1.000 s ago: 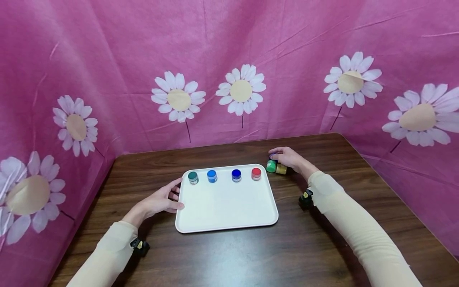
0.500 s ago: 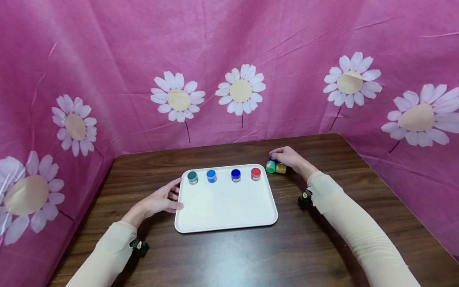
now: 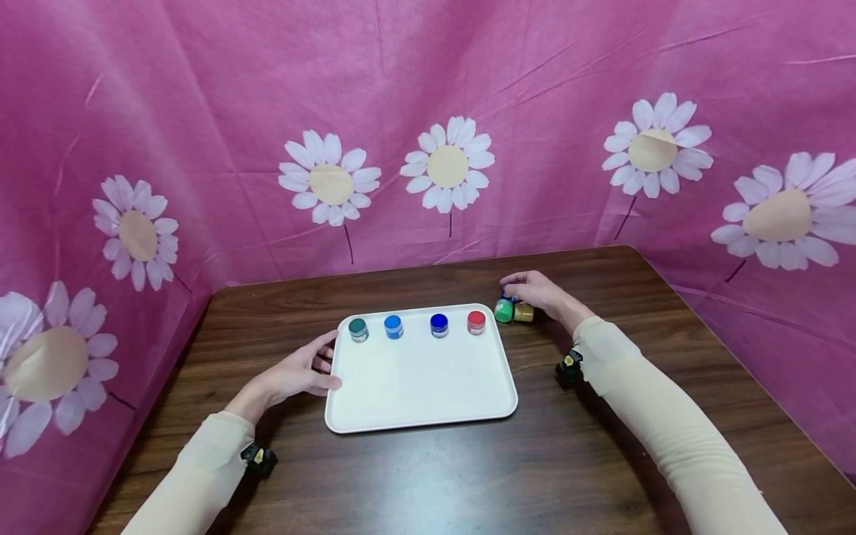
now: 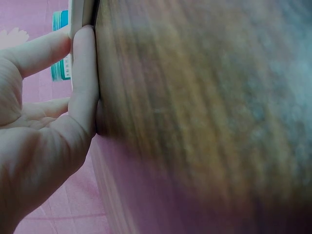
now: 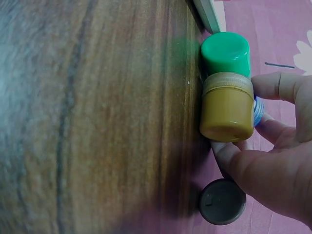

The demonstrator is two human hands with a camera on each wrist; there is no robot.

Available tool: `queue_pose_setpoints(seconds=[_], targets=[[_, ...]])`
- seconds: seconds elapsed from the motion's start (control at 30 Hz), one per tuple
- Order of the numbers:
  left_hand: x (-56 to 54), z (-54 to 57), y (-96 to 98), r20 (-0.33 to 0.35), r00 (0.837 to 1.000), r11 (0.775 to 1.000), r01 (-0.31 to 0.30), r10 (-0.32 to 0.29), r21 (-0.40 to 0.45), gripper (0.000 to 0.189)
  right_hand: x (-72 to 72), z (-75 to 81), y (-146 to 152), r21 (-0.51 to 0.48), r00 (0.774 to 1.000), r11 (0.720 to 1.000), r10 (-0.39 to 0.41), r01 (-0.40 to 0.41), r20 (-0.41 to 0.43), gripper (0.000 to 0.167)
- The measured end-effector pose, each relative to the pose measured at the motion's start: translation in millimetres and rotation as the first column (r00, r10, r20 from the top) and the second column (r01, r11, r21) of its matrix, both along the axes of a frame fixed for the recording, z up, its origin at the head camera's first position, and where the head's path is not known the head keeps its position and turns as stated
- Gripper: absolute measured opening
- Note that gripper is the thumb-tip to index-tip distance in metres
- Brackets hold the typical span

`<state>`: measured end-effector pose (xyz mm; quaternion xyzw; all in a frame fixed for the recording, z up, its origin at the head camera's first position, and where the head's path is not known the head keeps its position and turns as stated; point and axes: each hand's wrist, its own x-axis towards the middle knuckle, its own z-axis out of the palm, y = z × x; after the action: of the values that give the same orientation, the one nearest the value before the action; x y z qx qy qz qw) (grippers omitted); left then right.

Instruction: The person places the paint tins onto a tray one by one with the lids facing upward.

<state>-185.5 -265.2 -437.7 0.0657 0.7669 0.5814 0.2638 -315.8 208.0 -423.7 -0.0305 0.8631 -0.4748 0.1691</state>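
A white tray [image 3: 421,379] lies on the table with a row of small paint jars along its far side: dark green [image 3: 358,330], light blue [image 3: 393,327], dark blue [image 3: 438,325] and red [image 3: 476,322]. My left hand [image 3: 297,371] touches the tray's left rim with thumb and fingers spread along it. Beyond the tray's far right corner, my right hand [image 3: 538,293] holds a blue paint jar [image 5: 259,111], mostly hidden by the fingers and a yellow jar [image 5: 227,109]. The yellow jar lies on its side against a green jar [image 5: 225,51], close under the fingers.
A dark round-ended piece [image 5: 222,202] shows beneath the right thumb in the right wrist view. The brown wooden table [image 3: 428,483] stretches around the tray. A pink cloth with printed daisies [image 3: 401,89] hangs close behind the table and along its sides.
Both hands stay in nearly the same places. The right fingers shift very slightly at the blue jar; the tray and its jars have not moved.
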Motion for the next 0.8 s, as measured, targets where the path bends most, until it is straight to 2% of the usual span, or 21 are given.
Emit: queue_pose_setpoints(seconds=[0.43,0.6,0.8], targets=[[-1.0,-1.0,-0.8,-0.001,1.000,1.000,-0.007,0.007,-0.004,0.100,-3.8,0.9,1,-0.023,1.000,1.000,-0.007,0.007,0.007,0.043],[-1.3,-0.2,-0.4,-0.008,1.000,1.000,-0.001,0.001,-0.005,0.100,-3.7,5.3,-1,-0.132,0.999,0.991,-0.021,0.024,0.028,0.045],[-0.5,-0.2,0.1,-0.003,1.000,1.000,0.001,-0.001,-0.008,0.100,-1.5,10.9,-4,-0.284,0.997,0.958,-0.017,0.038,0.075,0.050]])
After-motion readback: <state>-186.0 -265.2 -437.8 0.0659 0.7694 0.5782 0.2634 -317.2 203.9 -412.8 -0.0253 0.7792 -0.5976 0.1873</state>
